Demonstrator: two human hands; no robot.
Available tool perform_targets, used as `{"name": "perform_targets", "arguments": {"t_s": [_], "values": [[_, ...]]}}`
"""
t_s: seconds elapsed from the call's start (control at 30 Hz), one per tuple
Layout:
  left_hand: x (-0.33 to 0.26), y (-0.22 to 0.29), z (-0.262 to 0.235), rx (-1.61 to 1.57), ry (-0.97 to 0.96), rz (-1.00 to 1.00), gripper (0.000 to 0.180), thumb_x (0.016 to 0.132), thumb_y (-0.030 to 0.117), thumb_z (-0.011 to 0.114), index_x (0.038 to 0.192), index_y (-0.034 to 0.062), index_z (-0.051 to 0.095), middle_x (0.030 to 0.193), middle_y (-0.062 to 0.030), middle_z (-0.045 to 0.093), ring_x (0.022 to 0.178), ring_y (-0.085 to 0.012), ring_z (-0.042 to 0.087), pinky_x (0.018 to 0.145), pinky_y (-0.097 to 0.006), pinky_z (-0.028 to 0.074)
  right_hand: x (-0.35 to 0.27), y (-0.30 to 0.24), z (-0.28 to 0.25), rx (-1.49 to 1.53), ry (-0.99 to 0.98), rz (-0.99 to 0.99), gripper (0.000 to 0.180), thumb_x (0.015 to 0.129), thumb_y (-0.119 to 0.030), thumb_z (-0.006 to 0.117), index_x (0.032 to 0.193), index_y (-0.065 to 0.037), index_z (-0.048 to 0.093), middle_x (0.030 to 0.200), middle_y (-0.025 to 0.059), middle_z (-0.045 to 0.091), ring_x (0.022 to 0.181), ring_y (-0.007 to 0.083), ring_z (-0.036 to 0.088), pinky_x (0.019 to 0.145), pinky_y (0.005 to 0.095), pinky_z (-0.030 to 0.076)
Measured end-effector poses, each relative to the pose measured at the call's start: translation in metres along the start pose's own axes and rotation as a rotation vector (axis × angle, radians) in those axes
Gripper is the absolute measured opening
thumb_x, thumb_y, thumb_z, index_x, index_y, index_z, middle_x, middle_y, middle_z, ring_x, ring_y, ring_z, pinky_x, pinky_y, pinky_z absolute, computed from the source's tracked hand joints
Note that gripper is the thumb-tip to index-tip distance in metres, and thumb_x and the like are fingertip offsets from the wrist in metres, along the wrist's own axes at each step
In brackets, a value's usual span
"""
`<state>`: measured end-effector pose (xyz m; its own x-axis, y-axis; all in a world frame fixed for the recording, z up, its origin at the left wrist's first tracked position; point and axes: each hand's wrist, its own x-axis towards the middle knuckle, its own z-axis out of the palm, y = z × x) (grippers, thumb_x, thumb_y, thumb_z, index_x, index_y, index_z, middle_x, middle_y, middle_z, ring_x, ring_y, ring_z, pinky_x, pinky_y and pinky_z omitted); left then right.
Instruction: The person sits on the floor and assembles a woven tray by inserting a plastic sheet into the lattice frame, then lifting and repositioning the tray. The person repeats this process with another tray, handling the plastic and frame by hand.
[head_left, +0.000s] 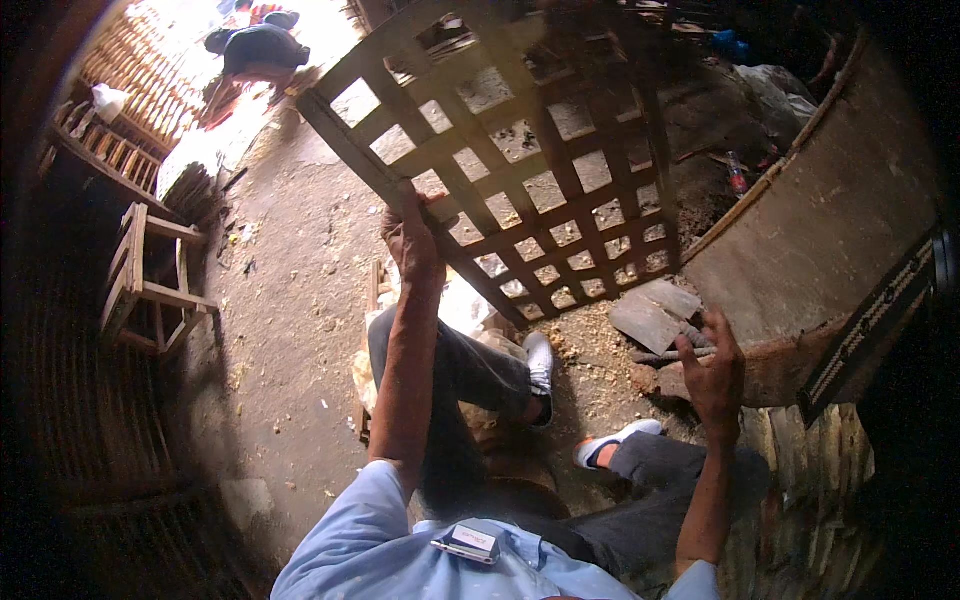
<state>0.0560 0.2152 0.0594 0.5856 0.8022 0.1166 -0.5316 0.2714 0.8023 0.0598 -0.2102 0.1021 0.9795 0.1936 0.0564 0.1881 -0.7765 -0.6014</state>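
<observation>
My left hand (412, 245) is closed on the left edge of a lattice panel (488, 215) made of crossed flat strips, perhaps wood or bamboo. The panel is held up and tilted in front of me, and the floor shows through its square gaps. My right hand (716, 380) is raised to the right of my knees, its thumb and fingers apart. Just beyond it are a grey flat piece (655, 315) and a dark rod (665, 356). The rod's end passes close to the fingers, but I see no grip on it.
A wooden stool frame (155, 275) lies at the left by a slatted wall. To the right curves a large grey-brown board or basin (810, 210) with a raised rim. Chips and crumbs litter the floor (290, 340). Another person (262, 50) is bent over in bright light at the far left.
</observation>
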Motion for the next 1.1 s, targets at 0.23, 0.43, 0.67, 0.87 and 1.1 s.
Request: {"name": "perform_targets", "arguments": {"t_s": [0.23, 0.43, 0.67, 0.87, 1.1], "values": [[-0.045, -0.035, -0.011, -0.118, 0.124, -0.49, 0.055, 0.097, 0.063, 0.057, 0.104, 0.0088, 0.052, 0.088, -0.0067, 0.059, 0.066, -0.0167, 0.055, 0.059, -0.03, 0.054, -0.007, 0.048, 0.041, 1.04, -0.096, 0.123, 0.072, 0.093, -0.039, 0.075, 0.145, -0.001, 0.044, 0.149, 0.0192, 0.05, 0.138, 0.0304, 0.05, 0.108, 0.0486, 0.048], [-0.086, -0.058, 0.02, -0.333, 0.056, -0.637, 0.042, 0.101, 0.04, 0.065, 0.115, 0.0036, 0.05, 0.106, -0.0128, 0.062, 0.094, -0.025, 0.066, 0.086, -0.039, 0.062, -0.024, 0.031, 0.023, 0.846, 0.274, 0.331, 0.047, 0.096, -0.033, 0.073, 0.125, -0.003, 0.053, 0.139, 0.0155, 0.057, 0.136, 0.0263, 0.051, 0.112, 0.0444, 0.045], [-0.102, -0.066, 0.023, -0.084, -0.348, -0.809, 0.032, 0.097, 0.011, 0.064, 0.123, -0.0028, 0.053, 0.112, -0.0164, 0.064, 0.107, -0.0282, 0.07, 0.079, -0.038, 0.064, -0.013, 0.03, 0.004, 0.831, 0.45, 0.289, 0.043, 0.096, -0.032, 0.073, 0.117, 0.0, 0.053, 0.135, 0.0207, 0.059, 0.13, 0.0257, 0.057, 0.114, 0.0416, 0.043], [-0.104, -0.052, 0.032, -0.075, -0.364, -0.743, 0.028, 0.098, 0.014, 0.063, 0.121, 0.0002, 0.054, 0.11, -0.0145, 0.065, 0.087, -0.0231, 0.069, 0.065, -0.033, 0.064, -0.015, 0.015, 0.0, 0.839, 0.48, 0.253, 0.045, 0.098, -0.029, 0.07, 0.123, 0.004, 0.053, 0.135, 0.0194, 0.061, 0.131, 0.0255, 0.057, 0.114, 0.0433, 0.044], [-0.104, -0.056, 0.029, 0.103, -0.191, -0.647, 0.029, 0.099, 0.028, 0.062, 0.115, 0.0044, 0.053, 0.098, -0.0092, 0.062, 0.083, -0.0228, 0.067, 0.06, -0.035, 0.062, -0.021, 0.049, 0.001, 0.841, 0.425, 0.303, 0.039, 0.101, -0.026, 0.065, 0.126, 0.003, 0.064, 0.137, 0.0186, 0.061, 0.132, 0.0261, 0.057, 0.114, 0.0428, 0.045]]}}
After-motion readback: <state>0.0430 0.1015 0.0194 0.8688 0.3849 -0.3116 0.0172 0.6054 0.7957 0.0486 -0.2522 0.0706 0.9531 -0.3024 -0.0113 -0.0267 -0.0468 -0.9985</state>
